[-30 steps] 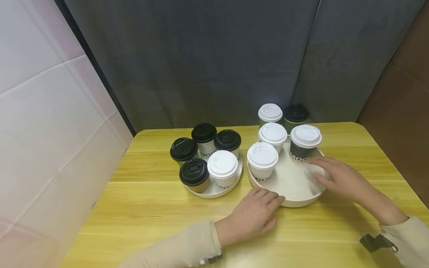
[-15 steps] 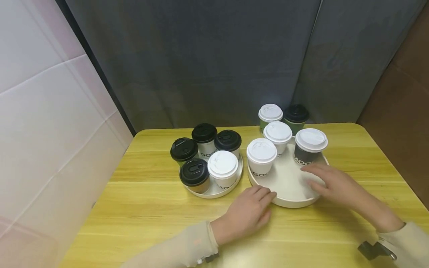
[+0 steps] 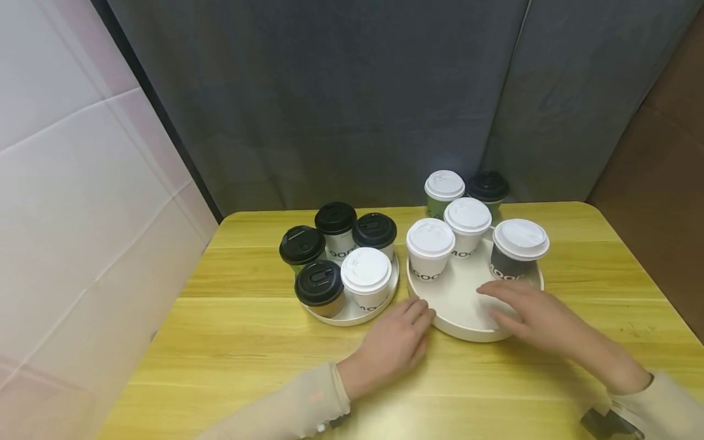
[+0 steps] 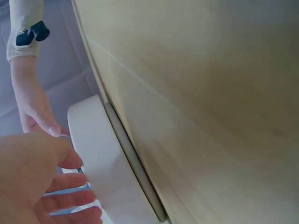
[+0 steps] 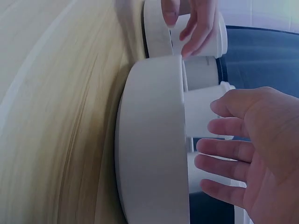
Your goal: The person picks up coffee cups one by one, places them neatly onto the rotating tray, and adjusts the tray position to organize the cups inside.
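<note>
A round white turntable (image 3: 462, 305) stands at the right of the table. On it are two white paper cups with white lids, one at its left (image 3: 430, 244) and one farther back (image 3: 467, 223), plus a black paper cup (image 3: 514, 263) with a white lid. My left hand (image 3: 387, 345) has its fingertips at the turntable's front-left rim, fingers lightly bent and not wrapped round it. My right hand (image 3: 530, 318) hovers over the front-right part, its fingers loosely extended just in front of the black cup. The right wrist view shows the right-hand fingers (image 5: 226, 148) spread beside the cups.
Left of the turntable is a smaller white round tray (image 3: 352, 319) with several black-lidded cups (image 3: 319, 284) and one white-lidded cup (image 3: 365, 275). Behind the turntable stand two green cups, one white-lidded (image 3: 444, 189), one black-lidded (image 3: 488, 189). A dark curtain (image 3: 330, 104) hangs behind the table.
The turntable has rotated clockwise: the left cup moved back, the rear white cup moved right, the black cup moved right and forward. Both hands have shifted left.
</note>
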`<act>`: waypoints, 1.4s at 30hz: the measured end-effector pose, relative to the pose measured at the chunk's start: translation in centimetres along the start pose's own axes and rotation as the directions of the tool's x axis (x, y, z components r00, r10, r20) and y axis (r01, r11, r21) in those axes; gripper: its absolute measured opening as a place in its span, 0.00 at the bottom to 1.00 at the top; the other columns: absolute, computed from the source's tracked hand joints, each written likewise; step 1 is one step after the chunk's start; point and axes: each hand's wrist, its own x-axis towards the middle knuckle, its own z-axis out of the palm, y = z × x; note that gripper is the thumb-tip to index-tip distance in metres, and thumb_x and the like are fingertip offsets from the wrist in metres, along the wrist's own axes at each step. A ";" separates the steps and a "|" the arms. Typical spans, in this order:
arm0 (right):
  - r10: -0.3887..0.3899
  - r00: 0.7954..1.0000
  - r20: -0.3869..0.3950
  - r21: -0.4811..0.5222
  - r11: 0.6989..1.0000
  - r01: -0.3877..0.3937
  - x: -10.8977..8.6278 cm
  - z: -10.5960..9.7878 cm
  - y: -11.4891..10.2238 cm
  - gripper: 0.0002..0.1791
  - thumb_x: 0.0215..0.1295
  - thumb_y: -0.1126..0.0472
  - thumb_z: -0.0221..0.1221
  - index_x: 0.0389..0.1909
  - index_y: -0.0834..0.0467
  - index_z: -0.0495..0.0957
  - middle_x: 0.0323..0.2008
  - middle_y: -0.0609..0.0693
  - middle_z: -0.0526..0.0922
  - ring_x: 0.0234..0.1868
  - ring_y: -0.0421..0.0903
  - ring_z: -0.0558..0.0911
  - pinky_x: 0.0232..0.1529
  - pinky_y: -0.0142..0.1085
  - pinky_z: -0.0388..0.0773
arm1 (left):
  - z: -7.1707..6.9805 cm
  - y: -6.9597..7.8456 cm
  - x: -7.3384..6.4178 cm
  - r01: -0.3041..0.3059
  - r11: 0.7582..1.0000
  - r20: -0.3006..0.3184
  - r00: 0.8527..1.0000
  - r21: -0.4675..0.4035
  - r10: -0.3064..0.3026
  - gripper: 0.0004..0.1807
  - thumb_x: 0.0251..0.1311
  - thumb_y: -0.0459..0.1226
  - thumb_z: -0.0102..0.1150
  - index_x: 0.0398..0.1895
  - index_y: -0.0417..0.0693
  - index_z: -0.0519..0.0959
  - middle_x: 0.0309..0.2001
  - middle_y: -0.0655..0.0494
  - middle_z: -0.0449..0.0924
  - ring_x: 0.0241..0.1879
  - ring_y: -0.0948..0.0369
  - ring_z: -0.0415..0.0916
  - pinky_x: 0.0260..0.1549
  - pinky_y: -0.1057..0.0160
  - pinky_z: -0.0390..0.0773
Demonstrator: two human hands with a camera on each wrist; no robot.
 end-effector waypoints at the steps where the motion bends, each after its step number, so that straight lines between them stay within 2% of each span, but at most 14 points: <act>1: -0.005 1.000 -0.003 -0.001 1.000 0.005 0.0 0.0 -0.2 0.21 0.65 0.57 0.62 0.59 0.52 0.77 0.58 0.54 0.82 0.61 0.60 0.78 0.60 0.60 0.74 | 0.0 -0.1 0.0 0.005 1.000 -0.001 1.000 0.008 -0.005 0.22 0.61 0.44 0.59 0.57 0.47 0.77 0.55 0.54 0.79 0.60 0.57 0.75 0.66 0.62 0.72; 12: -0.079 0.996 -0.030 -0.013 0.997 0.078 0.0 1.2 -1.2 0.20 0.64 0.57 0.63 0.57 0.53 0.78 0.56 0.49 0.84 0.58 0.55 0.81 0.59 0.55 0.76 | 0.3 -0.5 0.4 0.103 0.994 -0.043 0.994 0.042 -0.101 0.23 0.56 0.42 0.61 0.55 0.44 0.77 0.55 0.50 0.80 0.61 0.54 0.75 0.67 0.59 0.72; 19: -0.101 0.994 -0.048 -0.039 0.994 0.099 0.1 2.0 -1.5 0.20 0.63 0.58 0.64 0.56 0.53 0.79 0.54 0.47 0.85 0.56 0.50 0.82 0.58 0.50 0.79 | 0.4 -0.5 0.4 0.169 0.985 0.000 0.986 0.043 -0.169 0.26 0.59 0.42 0.59 0.61 0.42 0.75 0.61 0.48 0.77 0.64 0.53 0.73 0.68 0.60 0.71; 25: -0.107 0.993 -0.050 -0.047 0.993 0.105 0.2 1.8 -1.8 0.21 0.63 0.57 0.64 0.57 0.53 0.79 0.55 0.47 0.84 0.57 0.51 0.82 0.57 0.51 0.79 | 0.4 -0.6 0.1 0.176 0.984 0.016 0.984 0.043 -0.176 0.28 0.60 0.43 0.57 0.63 0.43 0.74 0.64 0.49 0.75 0.66 0.52 0.72 0.68 0.59 0.71; 30: -0.110 0.992 -0.064 -0.037 0.993 0.108 0.9 0.6 -2.1 0.21 0.63 0.57 0.63 0.58 0.51 0.77 0.57 0.48 0.83 0.58 0.51 0.81 0.56 0.52 0.79 | -0.2 -0.6 0.1 0.170 0.985 0.067 0.983 0.037 -0.172 0.31 0.61 0.45 0.56 0.66 0.41 0.71 0.67 0.47 0.72 0.69 0.50 0.69 0.71 0.57 0.67; 34: -0.087 0.993 -0.077 -0.012 0.996 0.086 1.7 -1.0 -2.4 0.22 0.64 0.57 0.63 0.60 0.52 0.76 0.58 0.51 0.82 0.59 0.54 0.80 0.57 0.54 0.78 | -1.1 -0.5 0.4 0.165 0.986 0.069 0.984 -0.013 -0.164 0.33 0.61 0.46 0.56 0.68 0.41 0.69 0.68 0.47 0.71 0.70 0.51 0.68 0.72 0.57 0.66; 37: -0.091 0.987 -0.133 -0.005 0.996 0.091 2.5 -2.7 -2.7 0.23 0.63 0.59 0.65 0.60 0.53 0.77 0.58 0.52 0.82 0.59 0.56 0.80 0.57 0.56 0.77 | -2.1 -0.4 1.0 0.162 0.981 0.040 0.987 -0.108 -0.159 0.34 0.61 0.46 0.57 0.69 0.42 0.68 0.68 0.49 0.71 0.69 0.54 0.68 0.71 0.59 0.67; 40: -0.098 0.973 -0.208 -0.011 0.995 0.098 3.7 -4.5 -2.6 0.24 0.60 0.62 0.66 0.59 0.54 0.77 0.57 0.54 0.82 0.58 0.57 0.81 0.56 0.56 0.77 | -3.5 -0.3 1.9 0.169 0.956 0.029 0.986 -0.239 -0.167 0.33 0.61 0.46 0.58 0.69 0.44 0.67 0.68 0.51 0.70 0.69 0.57 0.67 0.70 0.61 0.68; 42: -0.068 0.970 -0.235 -0.006 0.998 0.068 4.6 -5.8 -2.4 0.24 0.60 0.62 0.65 0.59 0.54 0.77 0.57 0.56 0.82 0.58 0.58 0.81 0.56 0.57 0.76 | -4.3 -0.3 2.6 0.179 0.933 0.023 0.983 -0.312 -0.181 0.32 0.62 0.45 0.58 0.69 0.46 0.67 0.68 0.52 0.70 0.68 0.58 0.68 0.68 0.62 0.71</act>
